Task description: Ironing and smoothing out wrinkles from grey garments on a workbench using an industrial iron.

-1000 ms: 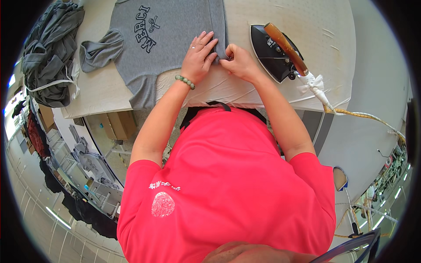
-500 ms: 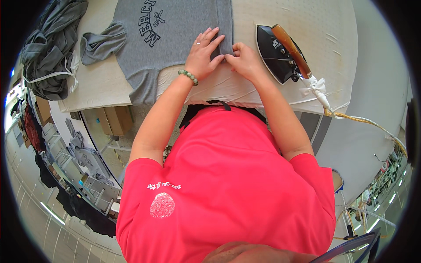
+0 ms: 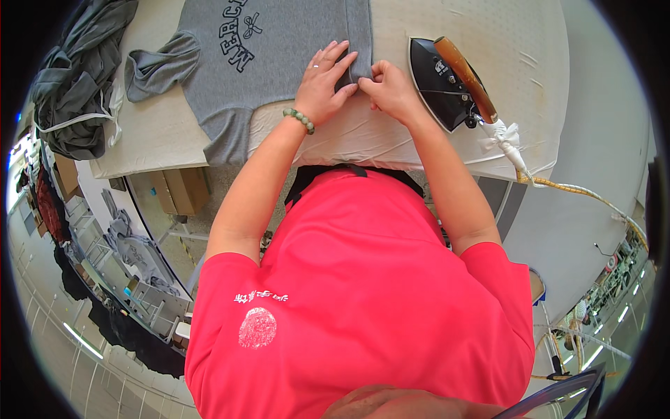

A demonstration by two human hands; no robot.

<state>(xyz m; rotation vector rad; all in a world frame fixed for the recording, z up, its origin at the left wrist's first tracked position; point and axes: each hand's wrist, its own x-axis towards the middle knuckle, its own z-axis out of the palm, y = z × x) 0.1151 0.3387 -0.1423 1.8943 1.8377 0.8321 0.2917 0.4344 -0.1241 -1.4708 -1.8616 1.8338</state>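
Observation:
A grey sweatshirt (image 3: 286,63) with dark lettering and a bow design lies spread on the cream-covered ironing table (image 3: 481,21). On its hem band, near the table's front edge, my left hand (image 3: 324,84) rests with fingers spread, a ring on one finger and a green bead bracelet at the wrist. The hem's near corner is pinched between the thumb and bent fingers of my right hand (image 3: 389,89). To the right of that hand stands a black iron (image 3: 443,84) with a brown wooden handle, its soleplate down on the cover.
Crumpled dark grey garments (image 3: 84,77) with a white strap are piled at the table's left end. From the iron, a cord (image 3: 572,188) wrapped in white cloth and yellow runs off the right side. A cardboard box (image 3: 183,190) sits below the table at left.
My right hand's fingers have curled in further at the hem corner. The left hand stays almost in place, and the sweatshirt and iron look the same.

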